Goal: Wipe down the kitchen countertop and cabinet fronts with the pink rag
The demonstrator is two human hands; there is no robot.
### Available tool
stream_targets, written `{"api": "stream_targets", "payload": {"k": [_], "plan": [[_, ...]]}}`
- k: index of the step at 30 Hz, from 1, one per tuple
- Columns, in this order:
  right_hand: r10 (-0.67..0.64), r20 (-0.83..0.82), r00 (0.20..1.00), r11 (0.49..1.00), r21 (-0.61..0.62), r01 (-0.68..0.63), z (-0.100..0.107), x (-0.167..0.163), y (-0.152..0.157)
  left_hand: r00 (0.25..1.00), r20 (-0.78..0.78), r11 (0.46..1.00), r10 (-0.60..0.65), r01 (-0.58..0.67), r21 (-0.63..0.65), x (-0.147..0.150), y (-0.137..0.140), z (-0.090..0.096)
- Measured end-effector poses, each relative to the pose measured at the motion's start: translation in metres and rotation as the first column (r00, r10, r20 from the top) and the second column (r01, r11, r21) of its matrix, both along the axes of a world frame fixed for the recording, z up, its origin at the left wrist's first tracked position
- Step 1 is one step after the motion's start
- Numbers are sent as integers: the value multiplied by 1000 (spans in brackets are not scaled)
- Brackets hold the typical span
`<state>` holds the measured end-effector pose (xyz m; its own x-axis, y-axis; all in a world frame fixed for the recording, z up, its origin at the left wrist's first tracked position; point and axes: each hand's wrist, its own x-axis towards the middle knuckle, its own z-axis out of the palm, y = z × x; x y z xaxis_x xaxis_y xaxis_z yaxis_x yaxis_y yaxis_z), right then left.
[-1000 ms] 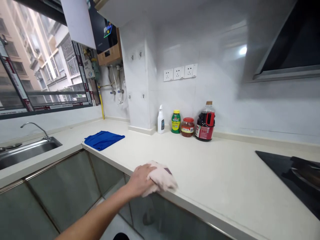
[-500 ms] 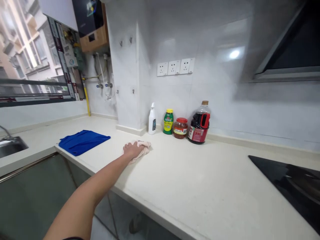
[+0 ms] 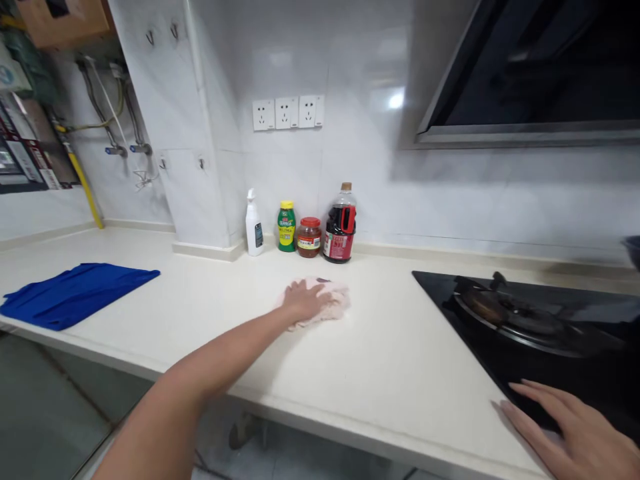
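Note:
My left hand (image 3: 303,301) is pressed down on a pale pink cloth (image 3: 336,305) on the white countertop (image 3: 380,360). Its fingers curl into the cloth, and bunched fabric shows around them. At the lower right, my right hand (image 3: 575,427) has its fingers stretched out and holds nothing. It is at the front left corner of the black gas stove (image 3: 540,373), by the counter edge; whether it touches the surface I cannot tell.
Against the wall stand a white spray bottle (image 3: 254,227), a green bottle (image 3: 287,230), a red-lidded jar (image 3: 309,239) and a large dark sauce bottle (image 3: 340,230). A blue cloth (image 3: 80,293) lies at left. The range hood (image 3: 530,80) hangs above the stove.
The view has turned right. My left hand has slid the pink cloth rightward along the counter, in front of the jar and sauce bottle. My right hand has come into view near the stove.

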<state>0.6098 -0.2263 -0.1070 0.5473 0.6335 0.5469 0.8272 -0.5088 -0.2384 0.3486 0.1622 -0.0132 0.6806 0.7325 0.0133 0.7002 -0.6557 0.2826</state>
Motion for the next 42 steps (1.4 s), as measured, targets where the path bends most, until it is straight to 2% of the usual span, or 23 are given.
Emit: {"api": "stream_targets", "payload": {"k": [3,6,8,11,12,14,16,17,19,21,23,25,27,31,33,35,38,42], "plan": [[24,-7,1000,1000,-4,-24,7,-6,4,979,22,979,-203,203,-31,10,-71,-3],[31,11,999,1000,-6,-31,9,-8,5,927,68,925,-368,372,-80,9,-132,-5],[35,23,999,999,22,-35,13,-12,6,893,110,885,-437,448,-124,4,-159,-6],[102,62,993,987,118,-109,26,-34,15,862,204,848,-464,499,-179,-3,-177,-5],[171,72,983,975,128,-179,33,-46,21,852,265,840,-451,506,-196,-6,-177,-4],[365,63,929,927,69,-369,48,-74,37,819,417,835,-393,508,-212,-18,-171,-1],[534,-3,845,844,-60,-534,63,-102,55,783,505,847,-363,503,-173,-41,-159,2],[583,-56,811,801,-131,-585,69,-114,64,782,494,859,-380,497,-125,-58,-151,3],[615,-162,772,732,-247,-635,78,-137,82,816,359,877,-454,481,16,-98,-133,2],[615,-230,754,688,-310,-656,81,-156,99,838,206,861,-505,475,181,-140,-113,-3],[635,-240,734,664,-316,-678,81,-170,117,866,97,851,-491,452,269,-171,-94,-11],[658,-227,718,653,-303,-694,82,-174,138,882,41,843,-469,433,318,-187,-79,-19],[599,-210,773,696,-341,-632,86,-162,160,888,15,838,-459,427,341,-188,-69,-24],[267,-179,947,837,-444,-320,100,-102,186,885,-9,827,-466,440,349,-176,-64,-28],[125,-170,977,880,-435,-188,104,-71,187,884,6,822,-468,433,370,-174,-63,-30],[35,-161,986,901,-422,-100,105,-53,181,885,30,819,-465,417,394,-174,-62,-32],[1,-145,989,915,-400,-59,100,-53,163,887,42,818,-460,404,409,-175,-61,-34],[69,-125,990,917,-384,-112,88,-88,114,887,59,812,-458,391,433,-174,-62,-36]]}}
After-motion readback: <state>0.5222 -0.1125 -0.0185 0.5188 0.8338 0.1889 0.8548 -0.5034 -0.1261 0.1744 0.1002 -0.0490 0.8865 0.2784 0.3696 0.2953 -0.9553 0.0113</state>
